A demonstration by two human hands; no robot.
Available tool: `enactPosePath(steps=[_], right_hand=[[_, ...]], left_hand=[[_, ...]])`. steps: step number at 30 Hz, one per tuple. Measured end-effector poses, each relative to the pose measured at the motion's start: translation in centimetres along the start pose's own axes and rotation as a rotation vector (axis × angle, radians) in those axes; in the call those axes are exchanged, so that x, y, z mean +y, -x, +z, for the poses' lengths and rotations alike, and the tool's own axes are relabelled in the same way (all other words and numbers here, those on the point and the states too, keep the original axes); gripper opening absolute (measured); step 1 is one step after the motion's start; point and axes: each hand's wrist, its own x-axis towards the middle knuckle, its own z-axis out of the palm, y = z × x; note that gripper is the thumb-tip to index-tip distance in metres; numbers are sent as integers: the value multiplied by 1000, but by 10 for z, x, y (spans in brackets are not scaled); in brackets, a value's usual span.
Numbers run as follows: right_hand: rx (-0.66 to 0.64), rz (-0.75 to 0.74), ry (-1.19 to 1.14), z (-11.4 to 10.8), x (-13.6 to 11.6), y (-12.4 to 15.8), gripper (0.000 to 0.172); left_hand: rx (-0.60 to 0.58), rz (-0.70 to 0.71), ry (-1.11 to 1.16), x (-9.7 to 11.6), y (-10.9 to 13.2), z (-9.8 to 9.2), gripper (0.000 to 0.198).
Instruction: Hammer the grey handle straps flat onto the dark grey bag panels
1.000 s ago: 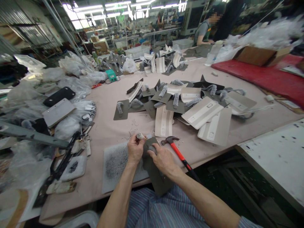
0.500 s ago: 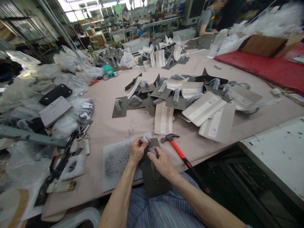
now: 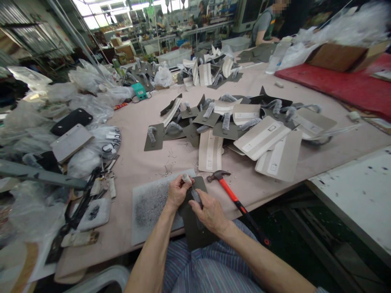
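Observation:
My left hand point(image 3: 177, 192) is closed around a small whitish, wrapped-looking cylinder point(image 3: 186, 178), held upright by the top edge of a dark olive panel point(image 3: 193, 234). What the cylinder is I cannot make out. My right hand point(image 3: 212, 212) is closed on the plastic-wrapped handle point(image 3: 196, 197) in the middle of that panel, thumb towards the left. The panel's lower end hangs over the table's front edge, above my lap. Just right of the panel lies a claw hammer point(image 3: 230, 195) with a red and black grip. Under my left forearm is a pale, dark-speckled board point(image 3: 149, 207).
Beyond my hands spreads a heap of olive and cream panels point(image 3: 226, 126) with wrapped handles. Clear plastic bags point(image 3: 88, 97) crowd the left side. A red padded sheet point(image 3: 330, 83) bears a cardboard box point(image 3: 337, 57). Another person point(image 3: 264, 26) works at the far right.
My right hand has turned slightly and its fingers have curled further round the wrapped handle. The panel's lower end has risen a little. The left hand and cylinder have barely shifted.

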Motion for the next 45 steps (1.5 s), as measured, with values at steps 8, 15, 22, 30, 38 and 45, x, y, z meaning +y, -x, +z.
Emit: enactPosePath(steps=[8,15,22,30,38,45], right_hand=[[-8,-23,-43,-19,0,5,36],[55,267,400,-70,66,15,28],[-272,597,-123,-90,73,6,7],[174,105,-143,-117,-4,-15,33],[87,-241,292,-150,-32,-34,26],[308,-131,77,-134,-28,-28,29]], left_hand=[[-57,81,-204,1,2,-3,13],[-65,203,-378,7,9,4,11],[-48,220,-401,2,13,5,13],[-39,197,-423,-2,13,5,13],[-39,185,-426,-4,15,4,13],[-33,164,-404,-2,15,4,18]])
